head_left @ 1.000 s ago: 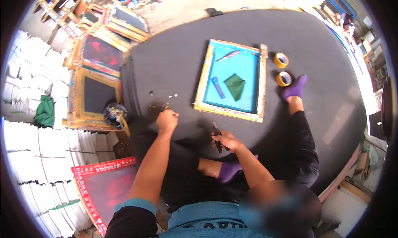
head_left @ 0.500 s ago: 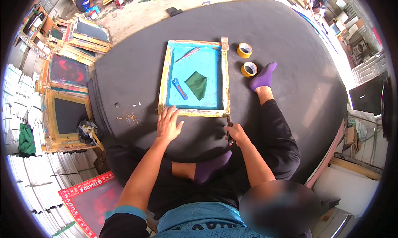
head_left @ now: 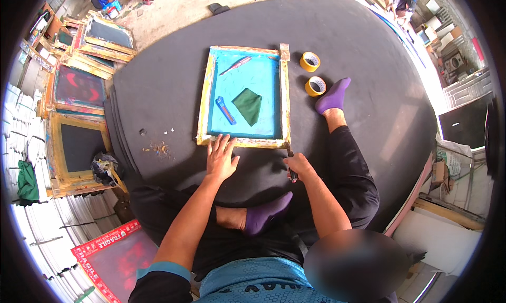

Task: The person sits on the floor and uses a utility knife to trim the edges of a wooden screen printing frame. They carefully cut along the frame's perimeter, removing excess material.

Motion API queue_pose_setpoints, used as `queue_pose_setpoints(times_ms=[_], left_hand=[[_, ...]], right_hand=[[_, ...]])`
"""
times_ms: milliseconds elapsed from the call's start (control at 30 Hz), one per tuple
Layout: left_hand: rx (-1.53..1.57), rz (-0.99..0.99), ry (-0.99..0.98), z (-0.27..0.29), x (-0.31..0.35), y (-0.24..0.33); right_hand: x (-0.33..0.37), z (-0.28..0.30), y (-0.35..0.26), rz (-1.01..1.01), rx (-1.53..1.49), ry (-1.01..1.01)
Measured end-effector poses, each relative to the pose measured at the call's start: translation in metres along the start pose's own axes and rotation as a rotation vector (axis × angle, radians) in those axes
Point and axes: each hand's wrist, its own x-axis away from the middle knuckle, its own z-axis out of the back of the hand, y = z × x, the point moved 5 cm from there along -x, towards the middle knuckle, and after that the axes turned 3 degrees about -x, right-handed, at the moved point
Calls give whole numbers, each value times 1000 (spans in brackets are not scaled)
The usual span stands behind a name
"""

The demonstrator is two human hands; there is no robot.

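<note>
A wooden screen-printing frame [head_left: 286,100] with a light-blue mesh lies on a dark padded surface before me. My left hand [head_left: 222,158] rests on its near rail, left of the middle, with fingers spread and holding nothing. At the near right corner my right hand [head_left: 300,167] is wrapped round a dark pliers-like tool [head_left: 291,158], whose tip meets the wood. Much of that tool is hidden in my fist. On the mesh lie a screwdriver [head_left: 236,65], a blue utility knife [head_left: 225,110] and a folded green cloth [head_left: 247,106].
Two yellow tape rolls [head_left: 310,61] sit right of the frame, near my purple-socked foot [head_left: 334,96]. Wood scraps [head_left: 159,148] are scattered at the left. Stacked printing frames [head_left: 79,129] and white sheets line the left side. Other people are in the far background.
The view has shifted slightly. My left hand has slid a little right along the near rail, its fingers reaching further over it. My right hand keeps its grip at the corner.
</note>
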Motion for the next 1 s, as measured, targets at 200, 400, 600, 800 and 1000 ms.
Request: queue_pose_setpoints(times_ms=[200,400,600,800,1000], left_hand=[[31,5,29,1,0,1],[45,-3,55,-1,1,-1],[58,-17,62,-1,2,-1],[52,-12,55,0,1,-1],[57,-9,66,10,-1,5]], right_hand=[[13,0,-16,-77,-33,4],[26,-3,-23,-81,257,100],[-5,-10,12,112,370,376],[-5,-15,25,157,14,286],[11,-28,24,240,-222,9]])
